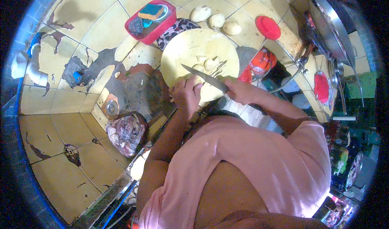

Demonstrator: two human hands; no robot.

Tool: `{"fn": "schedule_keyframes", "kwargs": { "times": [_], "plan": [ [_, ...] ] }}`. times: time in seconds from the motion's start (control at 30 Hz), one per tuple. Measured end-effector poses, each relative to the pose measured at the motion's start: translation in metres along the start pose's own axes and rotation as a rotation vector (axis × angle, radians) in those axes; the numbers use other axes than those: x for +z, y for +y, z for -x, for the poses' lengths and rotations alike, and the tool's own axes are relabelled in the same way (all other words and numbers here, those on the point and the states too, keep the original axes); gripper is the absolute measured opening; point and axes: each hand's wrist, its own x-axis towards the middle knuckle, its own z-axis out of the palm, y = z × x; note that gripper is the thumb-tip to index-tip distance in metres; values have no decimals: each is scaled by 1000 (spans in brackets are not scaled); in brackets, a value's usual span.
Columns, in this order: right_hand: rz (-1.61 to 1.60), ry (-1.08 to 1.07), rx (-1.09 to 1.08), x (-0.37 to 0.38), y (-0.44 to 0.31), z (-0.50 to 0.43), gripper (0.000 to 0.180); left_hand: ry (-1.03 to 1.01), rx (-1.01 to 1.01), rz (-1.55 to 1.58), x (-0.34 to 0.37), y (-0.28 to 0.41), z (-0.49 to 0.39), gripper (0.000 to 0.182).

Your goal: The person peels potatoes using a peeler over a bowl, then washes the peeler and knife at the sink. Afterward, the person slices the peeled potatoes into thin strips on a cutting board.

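Observation:
A round pale cutting board point(179, 54) lies in front of me on the tiled counter. My right hand point(241, 90) grips a kitchen knife point(205, 76) by its handle; the blade points up and left over the board. Close below the blade, my left hand point(187, 92) rests at the board's near-left edge, its fingers bent around a pale peeled piece point(199, 79), probably potato, partly hidden by fingers and knife. Several cut pieces point(209, 64) lie just beyond the blade. Behind the board sit three whole peeled potatoes point(217, 20).
A red plastic tub point(149, 40) with a sponge point(151, 12) stands on a leopard-print cloth point(177, 31). Left are a rough basin point(141, 89), a plastic bag point(126, 134) and a white pipe point(36, 65). Right are a red lid point(268, 27), a red gas cylinder point(261, 65) and a large metal pan point(331, 25).

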Motion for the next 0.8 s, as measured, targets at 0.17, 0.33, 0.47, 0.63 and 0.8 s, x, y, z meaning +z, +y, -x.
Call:
{"fn": "schedule_keyframes", "kwargs": {
  "times": [0.17,0.33,0.47,0.63,0.8],
  "plan": [
    [28,-70,233,-15,-10,9,31,-94,22,-35,-2,3,-14,33],
    [-140,4,430,-23,-27,32,31,-112,128,-88,5,2,-34,25],
    [-184,84,487,-23,-30,44,28,0,176,176,27,-13,-39,23],
    [-266,232,479,-7,-5,61,25,179,261,329,23,10,-79,23],
    [-431,304,528,-11,0,75,29,-173,181,319,27,25,-139,28]
  ]
}}
